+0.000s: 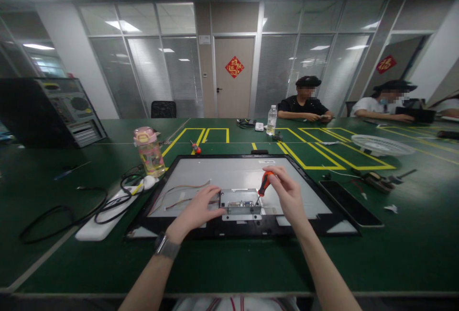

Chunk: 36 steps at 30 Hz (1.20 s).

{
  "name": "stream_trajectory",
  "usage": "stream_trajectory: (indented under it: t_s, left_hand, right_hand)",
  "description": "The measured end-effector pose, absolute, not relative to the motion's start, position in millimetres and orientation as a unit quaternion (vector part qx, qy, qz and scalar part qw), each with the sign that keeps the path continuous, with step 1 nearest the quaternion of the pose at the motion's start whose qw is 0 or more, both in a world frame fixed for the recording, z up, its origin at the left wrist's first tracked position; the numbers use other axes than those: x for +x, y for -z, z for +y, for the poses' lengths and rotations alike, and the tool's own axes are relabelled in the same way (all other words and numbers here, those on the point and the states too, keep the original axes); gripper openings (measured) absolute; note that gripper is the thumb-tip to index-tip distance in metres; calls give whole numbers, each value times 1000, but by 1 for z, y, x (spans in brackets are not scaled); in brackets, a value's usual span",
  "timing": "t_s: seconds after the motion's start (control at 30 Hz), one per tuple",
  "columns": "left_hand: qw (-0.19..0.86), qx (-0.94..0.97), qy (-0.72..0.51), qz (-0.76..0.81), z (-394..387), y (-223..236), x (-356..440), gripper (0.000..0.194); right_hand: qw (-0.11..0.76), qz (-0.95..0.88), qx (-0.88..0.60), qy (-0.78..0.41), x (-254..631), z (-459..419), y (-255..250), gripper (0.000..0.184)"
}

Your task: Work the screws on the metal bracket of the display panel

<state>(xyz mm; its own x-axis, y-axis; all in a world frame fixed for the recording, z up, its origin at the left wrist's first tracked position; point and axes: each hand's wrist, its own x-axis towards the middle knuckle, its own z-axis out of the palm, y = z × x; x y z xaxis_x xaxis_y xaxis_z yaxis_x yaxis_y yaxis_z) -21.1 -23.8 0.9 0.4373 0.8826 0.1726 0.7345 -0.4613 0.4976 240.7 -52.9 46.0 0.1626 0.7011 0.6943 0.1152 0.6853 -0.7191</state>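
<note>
A flat monitor panel (301,191) lies back-up on the green table, its grey metal rear facing me. A small metal circuit-board cover (239,202) sits near the panel's front edge. My left hand (199,210) rests on the panel with fingers laid against the cover's left end. My right hand (287,191) is closed round a red-and-black screwdriver (264,184), whose tip points down at the cover's right side. Thin coloured wires (179,195) run across the panel to the left of the cover.
A pink drink bottle (149,151), black cables (89,208) and a white keyboard (107,217) lie left. An open computer case (53,110) stands far left. A dark phone-like slab (349,203), fan grille (387,146) and water bottle (271,119) are right. Two people sit across the table.
</note>
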Motion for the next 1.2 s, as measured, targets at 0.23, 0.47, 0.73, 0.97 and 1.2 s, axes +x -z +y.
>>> stream_trajectory:
  t_s: [0.23, 0.47, 0.73, 0.97, 1.2]
  left_hand:
    - [178, 828, -199, 493, -25, -3, -20, 61]
    - [178, 830, -204, 487, -24, 0, -22, 62]
    - [179, 827, -209, 491, -24, -2, -20, 60]
    - [180, 829, -210, 487, -24, -1, -22, 61]
    - [185, 827, -209, 488, -24, 0, -22, 61]
  right_hand:
    - [674, -626, -329, -216, 244, -53, -45, 20]
    - [677, -613, -292, -284, 241, -53, -45, 7]
    - [676, -601, -281, -322, 241, -50, -40, 21]
    - [672, -618, -316, -259, 242, -53, -44, 15]
    - [659, -625, -303, -289, 240, -53, -41, 23]
